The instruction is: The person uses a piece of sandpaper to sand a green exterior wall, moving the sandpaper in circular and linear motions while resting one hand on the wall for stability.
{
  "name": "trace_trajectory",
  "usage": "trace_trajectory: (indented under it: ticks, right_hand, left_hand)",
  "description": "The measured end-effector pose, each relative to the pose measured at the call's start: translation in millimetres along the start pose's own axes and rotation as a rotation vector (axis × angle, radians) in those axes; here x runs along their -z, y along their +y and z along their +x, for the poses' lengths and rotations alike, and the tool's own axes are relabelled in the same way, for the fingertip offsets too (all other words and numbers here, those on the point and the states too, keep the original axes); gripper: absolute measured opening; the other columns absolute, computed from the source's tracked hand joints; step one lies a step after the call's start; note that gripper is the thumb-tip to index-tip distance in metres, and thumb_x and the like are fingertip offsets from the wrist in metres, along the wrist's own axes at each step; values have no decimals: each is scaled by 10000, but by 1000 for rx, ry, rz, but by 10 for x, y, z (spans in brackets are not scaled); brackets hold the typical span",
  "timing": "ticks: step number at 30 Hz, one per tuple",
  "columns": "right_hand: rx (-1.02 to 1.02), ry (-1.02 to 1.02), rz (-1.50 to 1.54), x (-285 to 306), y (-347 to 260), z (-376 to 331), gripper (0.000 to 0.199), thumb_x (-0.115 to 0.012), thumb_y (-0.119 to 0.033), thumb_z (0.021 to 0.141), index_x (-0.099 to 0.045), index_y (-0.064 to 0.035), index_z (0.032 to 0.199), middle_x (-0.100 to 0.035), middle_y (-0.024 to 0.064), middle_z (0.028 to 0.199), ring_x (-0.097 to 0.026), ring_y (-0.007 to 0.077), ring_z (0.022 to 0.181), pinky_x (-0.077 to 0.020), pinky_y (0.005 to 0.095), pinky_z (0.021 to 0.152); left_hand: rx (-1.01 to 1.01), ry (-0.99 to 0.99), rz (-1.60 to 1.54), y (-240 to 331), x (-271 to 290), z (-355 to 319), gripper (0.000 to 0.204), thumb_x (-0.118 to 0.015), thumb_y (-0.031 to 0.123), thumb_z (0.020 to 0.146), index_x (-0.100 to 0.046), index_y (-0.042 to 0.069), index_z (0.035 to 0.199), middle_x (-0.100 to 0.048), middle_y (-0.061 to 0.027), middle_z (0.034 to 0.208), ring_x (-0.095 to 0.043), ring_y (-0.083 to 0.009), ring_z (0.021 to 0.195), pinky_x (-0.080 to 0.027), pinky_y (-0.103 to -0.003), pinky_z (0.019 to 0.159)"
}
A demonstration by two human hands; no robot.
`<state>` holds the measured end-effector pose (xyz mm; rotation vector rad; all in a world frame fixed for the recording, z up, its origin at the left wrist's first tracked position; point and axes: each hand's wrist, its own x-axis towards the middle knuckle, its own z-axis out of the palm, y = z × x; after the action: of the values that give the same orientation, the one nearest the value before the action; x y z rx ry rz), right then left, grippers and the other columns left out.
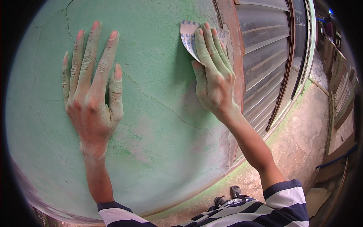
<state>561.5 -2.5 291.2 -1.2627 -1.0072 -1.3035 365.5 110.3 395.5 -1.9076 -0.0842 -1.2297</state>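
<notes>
My left hand (90, 100) lies against the green painted wall (151, 56), fingers stretched and spread, holding nothing. Up near the wall's right edge, my right hand (216, 81) presses a sheet of sandpaper (187, 34) to the surface under its fingers. The sheet's pale printed back faces me, and its left part curls away from the wall. Pale green dust coats both hands, heaviest on the fingers. The sandpaper's grit side is hidden against the wall.
Thin cracks and worn, whitish patches mark the wall. Right of my right hand stands a worn brownish window frame (231, 34) with dark louvre slats (264, 49). A concrete walkway (302, 125) runs below and to the right, beside wooden boards (340, 75). My shoes show at the bottom.
</notes>
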Motion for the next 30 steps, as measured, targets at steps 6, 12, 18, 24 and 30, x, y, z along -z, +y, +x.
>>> trace_trajectory:
  ticks: [6,12,18,24,30]
  right_hand:
    - [-15,-103,-6,69,-81,-345,478,-549,-104,910,-501,30,1366,-444,230,1440,-382,388,1370,-324,464,1121]
    - [75,48,22,-77,-41,356,462,-528,-92,925,-494,34,1368,-447,230,1437,-380,397,1369,-317,463,1123]
    - [-41,-177,-11,111,-219,-689,501,-537,-60,869,-499,77,1349,-458,253,1423,-386,386,1372,-272,464,1143]
    - [143,5,58,-104,-16,438,515,-556,-61,868,-498,20,1373,-443,215,1449,-387,391,1369,-310,446,1129]
    - [98,-220,-7,62,-201,-551,585,-604,-82,761,-550,-22,1341,-485,138,1438,-467,291,1333,-360,417,1115]
  left_hand:
    - [-20,-7,2,-45,53,-5,398,-490,181,977,-555,214,1368,-483,-7,1462,-379,-245,1400,-285,-465,1159]
    - [-10,-5,-3,-63,37,-48,403,-492,177,974,-552,208,1371,-485,-12,1460,-382,-239,1399,-284,-466,1158]
    - [0,-11,-6,-32,69,-10,398,-482,189,978,-554,207,1369,-487,-14,1459,-379,-237,1401,-282,-468,1158]
    - [-3,-2,-5,-61,24,-43,394,-476,191,982,-555,205,1368,-490,-13,1456,-381,-237,1400,-281,-467,1158]
    - [-2,4,-5,-47,77,-2,396,-474,195,983,-552,202,1371,-488,-19,1458,-379,-239,1401,-279,-468,1159]
